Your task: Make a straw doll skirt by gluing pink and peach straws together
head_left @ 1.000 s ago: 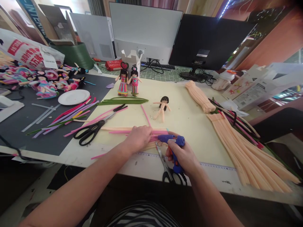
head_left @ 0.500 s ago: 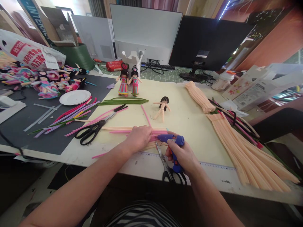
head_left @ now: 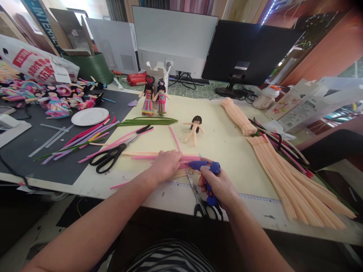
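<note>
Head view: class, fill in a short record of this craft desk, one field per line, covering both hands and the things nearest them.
Left hand: pressing flat on pink and peach pipe cleaners
Right hand: gripping blue glue gun, nozzle toward the left hand
Small scissors: between the hands, at the desk edge
Large black scissors: left of the hands
Bare doll: lying beyond the hands
Dressed dolls: two, standing upright
Peach bundles: right side
</note>
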A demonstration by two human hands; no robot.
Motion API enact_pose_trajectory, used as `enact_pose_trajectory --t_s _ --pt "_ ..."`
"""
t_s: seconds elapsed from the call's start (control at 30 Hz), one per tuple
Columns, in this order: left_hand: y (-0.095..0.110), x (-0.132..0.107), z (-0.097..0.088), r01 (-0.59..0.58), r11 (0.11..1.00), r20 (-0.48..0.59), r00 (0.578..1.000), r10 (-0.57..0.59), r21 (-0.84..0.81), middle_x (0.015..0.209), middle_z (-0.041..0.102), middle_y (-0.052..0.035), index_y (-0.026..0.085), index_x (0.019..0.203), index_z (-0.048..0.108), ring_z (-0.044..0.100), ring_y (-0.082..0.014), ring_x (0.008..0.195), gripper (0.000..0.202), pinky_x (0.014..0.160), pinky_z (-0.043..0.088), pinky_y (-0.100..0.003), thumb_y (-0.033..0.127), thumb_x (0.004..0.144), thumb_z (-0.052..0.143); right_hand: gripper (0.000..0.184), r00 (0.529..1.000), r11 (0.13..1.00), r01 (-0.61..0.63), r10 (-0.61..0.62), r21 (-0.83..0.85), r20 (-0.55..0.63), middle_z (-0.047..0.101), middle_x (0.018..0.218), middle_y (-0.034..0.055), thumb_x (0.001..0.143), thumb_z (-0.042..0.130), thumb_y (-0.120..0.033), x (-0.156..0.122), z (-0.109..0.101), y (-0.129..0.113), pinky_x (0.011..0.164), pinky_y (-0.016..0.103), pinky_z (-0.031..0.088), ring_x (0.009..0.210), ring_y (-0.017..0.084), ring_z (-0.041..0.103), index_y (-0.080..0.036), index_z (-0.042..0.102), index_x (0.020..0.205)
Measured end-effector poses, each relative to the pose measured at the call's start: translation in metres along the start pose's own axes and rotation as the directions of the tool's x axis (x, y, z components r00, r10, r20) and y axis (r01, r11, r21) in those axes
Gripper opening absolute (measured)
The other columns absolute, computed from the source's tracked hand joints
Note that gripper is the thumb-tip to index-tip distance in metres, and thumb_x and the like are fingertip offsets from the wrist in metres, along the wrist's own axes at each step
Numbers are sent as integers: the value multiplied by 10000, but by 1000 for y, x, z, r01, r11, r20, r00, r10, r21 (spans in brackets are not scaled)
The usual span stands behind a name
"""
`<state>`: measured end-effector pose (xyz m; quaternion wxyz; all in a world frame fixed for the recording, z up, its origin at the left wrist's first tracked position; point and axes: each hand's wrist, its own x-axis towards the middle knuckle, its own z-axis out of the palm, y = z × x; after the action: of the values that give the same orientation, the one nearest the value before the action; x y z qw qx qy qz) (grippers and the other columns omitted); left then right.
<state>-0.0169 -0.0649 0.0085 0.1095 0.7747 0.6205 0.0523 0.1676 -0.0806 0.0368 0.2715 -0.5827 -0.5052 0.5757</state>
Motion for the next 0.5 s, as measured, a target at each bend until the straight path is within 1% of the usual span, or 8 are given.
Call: enact_pose_trajectory --t_s 0.17,0.3,0.5 --pt "0 0 1 -8 1000 -4 1000 8 -9 879 646 -52 200 853 546 592 -215 836 186 730 414 -343 257 918 382 501 1000 1000 -6 6 8 1 577 518 -30 836 517 -338 1 0 2 366 185 345 411 113 519 -193 483 1315" --pt "-2 0 2 -15 1000 -5 1000 15 -24 874 640 -41 204 845 543 589 -215 838 182 733 410 -346 240 910 376 535 1000 999 -3 3 34 17 600 536 -20 829 532 -360 2 -2 4 382 204 384 436 135 562 -195 453 1331" --pt "-3 -1 2 -16 999 -4 1000 16 -39 885 638 -45 203 859 544 578 -210 832 180 732 404 -338 252 912 380 518 1000 1000 -8 7 30 31 604 542 -30 832 532 -368 1 -3 3 396 205 403 454 137 579 -219 449 1321"
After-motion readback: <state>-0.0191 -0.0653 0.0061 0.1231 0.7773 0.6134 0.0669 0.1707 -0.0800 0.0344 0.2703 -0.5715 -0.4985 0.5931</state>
